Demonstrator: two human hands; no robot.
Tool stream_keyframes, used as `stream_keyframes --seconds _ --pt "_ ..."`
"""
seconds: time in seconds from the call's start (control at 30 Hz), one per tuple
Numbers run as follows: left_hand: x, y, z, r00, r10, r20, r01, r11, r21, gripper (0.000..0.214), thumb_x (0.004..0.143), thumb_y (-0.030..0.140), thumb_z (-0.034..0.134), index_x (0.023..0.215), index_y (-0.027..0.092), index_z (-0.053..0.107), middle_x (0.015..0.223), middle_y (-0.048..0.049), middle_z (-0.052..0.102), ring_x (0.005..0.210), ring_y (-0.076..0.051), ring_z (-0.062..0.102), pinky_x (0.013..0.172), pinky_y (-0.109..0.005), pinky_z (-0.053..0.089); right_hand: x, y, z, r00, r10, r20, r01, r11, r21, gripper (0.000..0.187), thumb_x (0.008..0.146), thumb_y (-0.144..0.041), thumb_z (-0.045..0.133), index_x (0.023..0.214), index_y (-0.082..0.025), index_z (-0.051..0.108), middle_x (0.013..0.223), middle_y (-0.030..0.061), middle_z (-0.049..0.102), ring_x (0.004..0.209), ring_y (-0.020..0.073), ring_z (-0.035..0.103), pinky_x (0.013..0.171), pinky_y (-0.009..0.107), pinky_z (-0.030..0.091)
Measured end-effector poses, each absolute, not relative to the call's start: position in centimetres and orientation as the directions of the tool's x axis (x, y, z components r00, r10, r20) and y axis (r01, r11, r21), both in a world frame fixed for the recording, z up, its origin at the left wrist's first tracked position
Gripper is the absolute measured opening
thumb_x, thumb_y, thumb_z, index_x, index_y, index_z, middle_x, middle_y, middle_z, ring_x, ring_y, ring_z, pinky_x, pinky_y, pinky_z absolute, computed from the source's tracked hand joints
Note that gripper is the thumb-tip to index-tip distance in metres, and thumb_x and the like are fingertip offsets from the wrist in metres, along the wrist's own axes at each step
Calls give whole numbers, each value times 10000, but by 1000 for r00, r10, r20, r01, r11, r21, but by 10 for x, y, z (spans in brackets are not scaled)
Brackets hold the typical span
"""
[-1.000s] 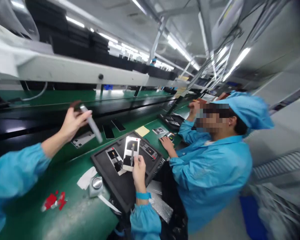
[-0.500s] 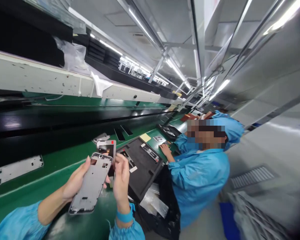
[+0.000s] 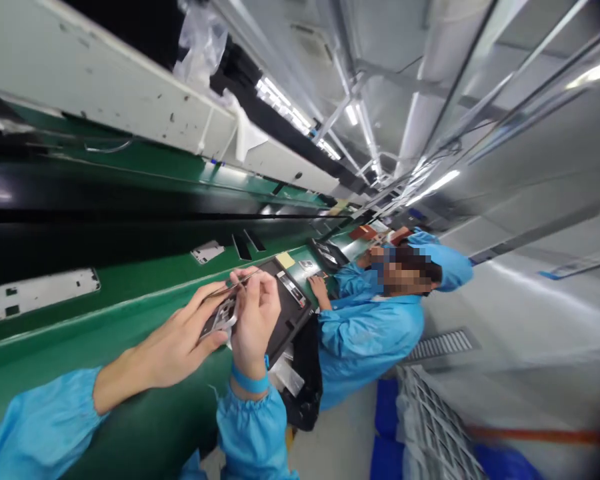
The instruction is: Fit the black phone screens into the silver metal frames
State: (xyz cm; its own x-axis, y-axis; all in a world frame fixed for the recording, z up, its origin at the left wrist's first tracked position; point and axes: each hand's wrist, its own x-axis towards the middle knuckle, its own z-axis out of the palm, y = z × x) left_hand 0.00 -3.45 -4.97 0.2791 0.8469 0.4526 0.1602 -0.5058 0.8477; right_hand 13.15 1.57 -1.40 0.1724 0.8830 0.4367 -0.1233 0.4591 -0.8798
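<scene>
My left hand [image 3: 180, 340] grips a silver phone frame [image 3: 219, 319] from underneath, fingers curled along its edge. My right hand [image 3: 254, 317], with a blue wrist strap, is closed over the frame's near side and pinches a thin part against it; a second thin panel edge shows at the fingertips. Both hands meet above the green bench edge [image 3: 105, 313], just in front of a black tray [image 3: 286, 308]. What lies between the two panels is hidden by my fingers.
A white phone frame [image 3: 40, 292] and another [image 3: 207, 252] lie on the black conveyor with dark panels [image 3: 245, 243]. A co-worker in blue coat and cap [image 3: 375, 327] sits to the right, a hand on the bench. A yellow note [image 3: 285, 260] lies beyond the tray.
My left hand picked a frame off the conveyor side and brought it to my right hand. The two hands have now closed together on the frame; the view swung left.
</scene>
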Motion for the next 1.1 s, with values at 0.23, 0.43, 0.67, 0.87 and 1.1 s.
stream_keyframes --seconds 0.23,0.43,0.67,0.87,1.1 --pt "-33 -18 -31 -173 925 337 -53 -351 935 644 970 668 615 1360 162 694 1206 -152 716 1032 -318 724 991 -459 571 146 4 -87 28 950 311 140 304 -942 235 1001 -436 546 897 -225 553 1284 115 636 1163 231 659 989 399 560" --pt "-53 -23 -13 7 998 56 -592 -41 805 737 966 801 474 1118 124 723 896 -167 776 762 -291 744 663 -389 615 138 -22 -189 -130 990 56 654 128 -746 99 916 -268 578 829 -221 581 1371 191 613 1393 347 508 1161 581 392" --pt "-46 -43 -4 372 928 4 -706 280 650 668 977 764 490 1178 175 734 882 -143 781 725 -289 753 671 -393 629 147 -16 -139 -143 981 129 370 174 -912 385 1043 -520 431 1181 -216 623 1158 143 708 1170 294 670 1057 471 533" --pt "-36 -58 -10 446 893 68 -674 284 682 673 1001 752 456 1234 187 739 938 -149 796 794 -284 767 717 -360 634 150 -27 -61 -413 907 84 -185 7 -983 751 956 -881 285 1116 -263 681 723 7 617 535 189 579 635 390 607" --pt "-38 -54 -11 311 933 184 -742 117 660 717 977 777 486 1285 177 731 1070 -145 799 890 -285 770 795 -398 662 155 -39 -65 -361 918 162 -366 20 -930 602 975 -774 489 1235 -287 731 1067 85 743 875 238 723 835 409 641"
